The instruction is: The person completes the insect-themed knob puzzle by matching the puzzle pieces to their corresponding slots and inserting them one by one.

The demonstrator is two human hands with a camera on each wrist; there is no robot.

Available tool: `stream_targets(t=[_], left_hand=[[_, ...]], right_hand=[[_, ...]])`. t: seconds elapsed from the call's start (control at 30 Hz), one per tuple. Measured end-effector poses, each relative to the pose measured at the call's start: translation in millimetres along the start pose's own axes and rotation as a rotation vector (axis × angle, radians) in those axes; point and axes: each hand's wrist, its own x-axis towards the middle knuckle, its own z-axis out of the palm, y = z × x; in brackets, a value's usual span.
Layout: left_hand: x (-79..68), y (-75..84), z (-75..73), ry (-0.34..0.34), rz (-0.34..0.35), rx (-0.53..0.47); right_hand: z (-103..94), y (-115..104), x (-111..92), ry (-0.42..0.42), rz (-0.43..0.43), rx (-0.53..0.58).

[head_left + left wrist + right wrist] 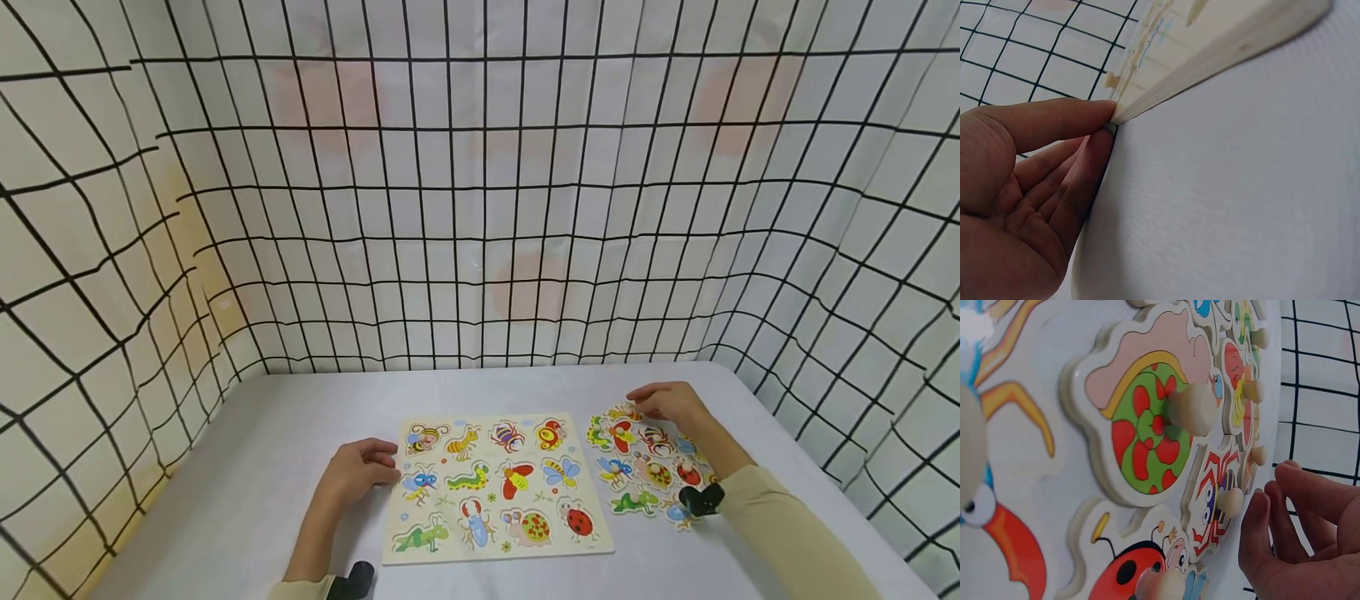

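A wooden puzzle board printed with colourful insects lies flat on the table. At its left edge rests my left hand; in the left wrist view the thumb and index finger, fairly straight, meet the board's edge. To the right lies a cluster of knobbed insect puzzle pieces, among them a snail piece, a ladybug piece and a spider piece. My right hand hovers at the far end of this cluster, beside an orange-yellow piece. Its bent fingertips stand apart, with nothing between them.
A white cloth covers the table. White walls with a black grid rise behind and on both sides. Dark wrist straps sit at both sleeves, the right one overlapping the near pieces in the head view.
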Motion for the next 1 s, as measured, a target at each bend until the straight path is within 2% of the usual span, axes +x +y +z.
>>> stream_targets(t=[0.4,1.0], left_hand=[[0.1,-0.8,0.4,0.007,0.004,-0.005],[-1.8,0.5,-0.6,0.001,0.005,0.007]], right_hand=[[7.5,7,6,-0.056,-0.013,0.045],[13.5,4,4,-0.049,-0.007,-0.035]])
